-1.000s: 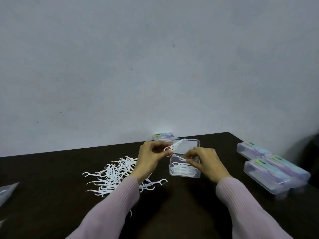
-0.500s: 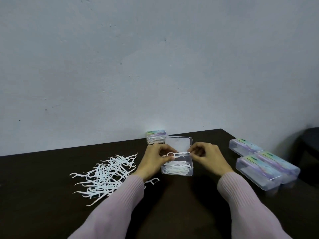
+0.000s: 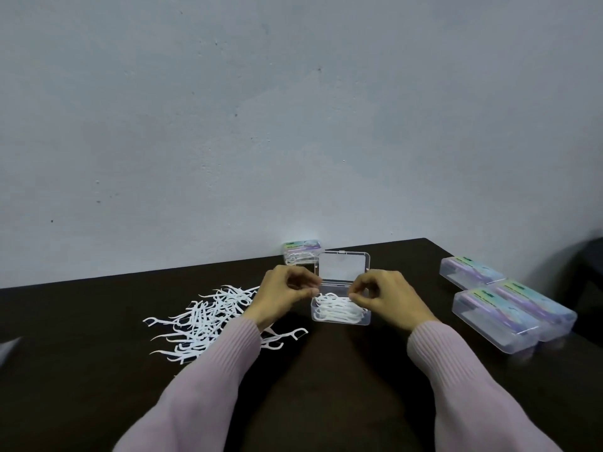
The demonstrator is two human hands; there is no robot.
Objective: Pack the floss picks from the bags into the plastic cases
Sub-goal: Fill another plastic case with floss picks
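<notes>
An open case [image 3: 341,313] is seen at the centre of the frame on a dark table [image 3: 98,386], its lid [image 3: 342,267] raised toward the wall. A layer of white picks [image 3: 337,308] already lies in its tray, so this case is judged partly filled; how much room remains cannot be told.

The left hand [image 3: 287,293] is held at the case's left edge with fingers curled and thumb meeting fingertips, as if pinching. The right hand [image 3: 388,296] is held at the right edge in the same curled, pinching pose over the tray. A pick appears to be held between the two hands just above the tray, but it is too thin and too blurred against the ones below to be certain.

A loose pile [image 3: 202,324] of picks is spread on the table at the left of centre, just beside the left sleeve, and a stray pick [image 3: 290,334] lies below the left wrist. This pile is judged to be the bulk of the work left.

At the right of the frame three closed cases [image 3: 496,316] are set close together; whether they are filled cannot be made out. A further closed case [image 3: 301,252] with picks visible inside stands behind the open one, against the wall. At the far left edge a pale corner [image 3: 8,349], possibly a bag, is cut off by the frame.
</notes>
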